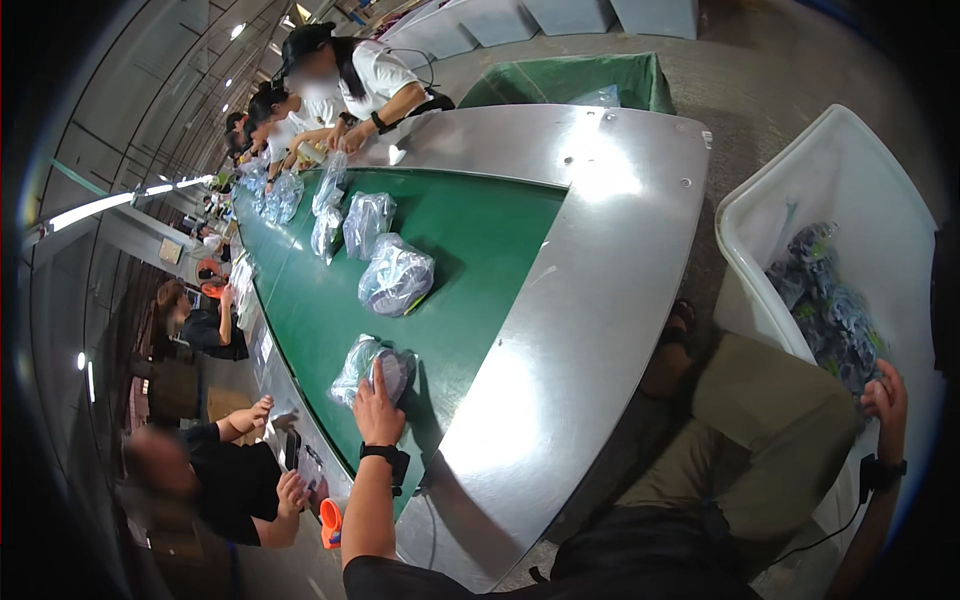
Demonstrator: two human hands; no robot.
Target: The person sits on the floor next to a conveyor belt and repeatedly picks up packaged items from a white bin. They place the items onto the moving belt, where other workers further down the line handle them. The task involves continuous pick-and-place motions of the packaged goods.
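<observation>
Bagged items (pixel 396 275) are strung out along the conveyor belt (pixel 480 310), metal ledge (pixel 575 350) curving around its near end. Bin (pixel 870 200) sits off right, more bags (pixel 830 310) piled inside.

The conveyor belt (pixel 490 250) is plain green, its metal border (pixel 610 270) silver-grey. The nearest clear plastic bag (pixel 350 378) shows greyish contents. Bundles (pixel 828 312) in the milky-white tub (pixel 880 190) are blue-grey, the trousers (pixel 780 430) olive, the wristband (pixel 374 452) black.

Tube lights (pixel 92 211) overhead; glare on metal rim (pixel 600 290); corners dark, warped
</observation>
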